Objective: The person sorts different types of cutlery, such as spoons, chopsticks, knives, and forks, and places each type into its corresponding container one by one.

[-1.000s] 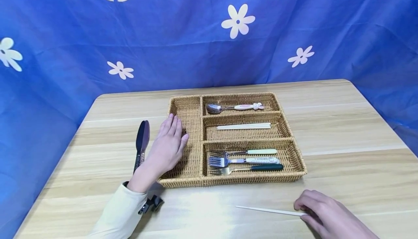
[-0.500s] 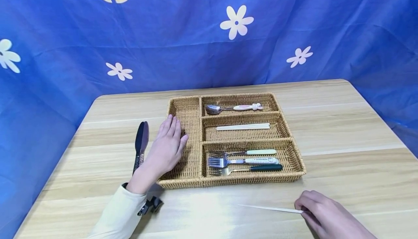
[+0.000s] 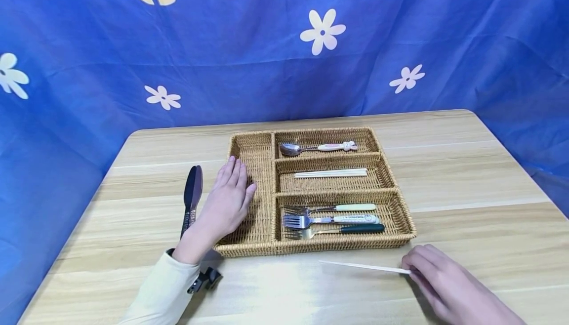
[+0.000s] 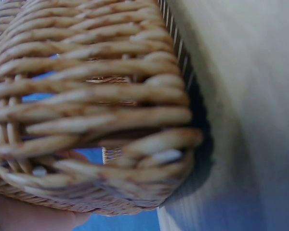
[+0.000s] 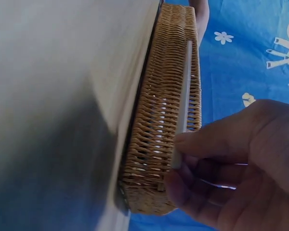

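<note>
My right hand (image 3: pixel 440 280) pinches one end of a white chopstick (image 3: pixel 364 266) between thumb and fingertips, in front of the tray's near right corner. In the right wrist view the chopstick (image 5: pixel 185 91) points away along the tray's woven side. My left hand (image 3: pixel 228 199) rests over the left rim of the wicker cutlery tray (image 3: pixel 342 245), its fingers straight and close together. More white chopsticks (image 3: pixel 331 173) lie side by side in the middle right compartment. The left wrist view is filled by the tray's woven corner (image 4: pixel 101 120), with part of the hand at lower left.
A spoon (image 3: pixel 333 147) lies in the far compartment. Several forks (image 3: pixel 355 220) lie in the near one. Two dark knives (image 3: pixel 192 191) lie left of the tray, partly behind my left wrist. A blue curtain (image 3: pixel 249 68) hangs behind the wooden table (image 3: pixel 467 177).
My right hand has shifted slightly up and forward with the chopstick, bringing it nearer the tray's front wall. The left hand has stayed in place.
</note>
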The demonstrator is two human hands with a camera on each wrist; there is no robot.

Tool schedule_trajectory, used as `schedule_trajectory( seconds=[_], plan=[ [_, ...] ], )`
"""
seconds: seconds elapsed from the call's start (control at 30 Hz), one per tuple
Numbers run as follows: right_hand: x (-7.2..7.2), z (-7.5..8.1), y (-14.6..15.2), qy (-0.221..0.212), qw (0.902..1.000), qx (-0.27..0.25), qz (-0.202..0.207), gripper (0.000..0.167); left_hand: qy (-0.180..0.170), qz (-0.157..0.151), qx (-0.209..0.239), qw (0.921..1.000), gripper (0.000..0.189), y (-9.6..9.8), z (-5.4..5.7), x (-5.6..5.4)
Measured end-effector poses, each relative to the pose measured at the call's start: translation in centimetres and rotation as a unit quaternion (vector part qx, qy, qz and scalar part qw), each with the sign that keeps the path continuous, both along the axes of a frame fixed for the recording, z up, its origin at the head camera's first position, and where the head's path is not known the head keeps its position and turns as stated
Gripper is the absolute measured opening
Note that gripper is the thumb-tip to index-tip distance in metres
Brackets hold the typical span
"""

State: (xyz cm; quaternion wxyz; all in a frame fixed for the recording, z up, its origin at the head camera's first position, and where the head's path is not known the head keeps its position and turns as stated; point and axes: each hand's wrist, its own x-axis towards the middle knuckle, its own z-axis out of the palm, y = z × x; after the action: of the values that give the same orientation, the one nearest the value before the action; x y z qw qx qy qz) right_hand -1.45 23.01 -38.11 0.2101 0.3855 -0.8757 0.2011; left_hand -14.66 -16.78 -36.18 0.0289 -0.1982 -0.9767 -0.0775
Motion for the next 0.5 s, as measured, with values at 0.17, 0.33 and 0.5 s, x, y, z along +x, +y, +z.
schedule_trajectory(
  seconds=[0.17,0.33,0.5],
  plan=[
    [-0.3,1.6,-0.4,0.019,0.9991,0.031,-0.021,0.035,0.007,-0.003,-0.003,1.0,0.058,0.0,0.0,0.0],
    [-1.3,2.7,-0.6,0.011,0.9994,0.024,-0.02,0.046,0.012,-0.004,-0.006,0.9999,0.058,-0.1,-0.1,0.0],
    [-3.1,3.3,-0.7,0.023,0.9989,0.031,-0.025,0.057,0.012,-0.005,-0.006,0.9999,0.058,0.0,-0.1,0.0]
  ],
)
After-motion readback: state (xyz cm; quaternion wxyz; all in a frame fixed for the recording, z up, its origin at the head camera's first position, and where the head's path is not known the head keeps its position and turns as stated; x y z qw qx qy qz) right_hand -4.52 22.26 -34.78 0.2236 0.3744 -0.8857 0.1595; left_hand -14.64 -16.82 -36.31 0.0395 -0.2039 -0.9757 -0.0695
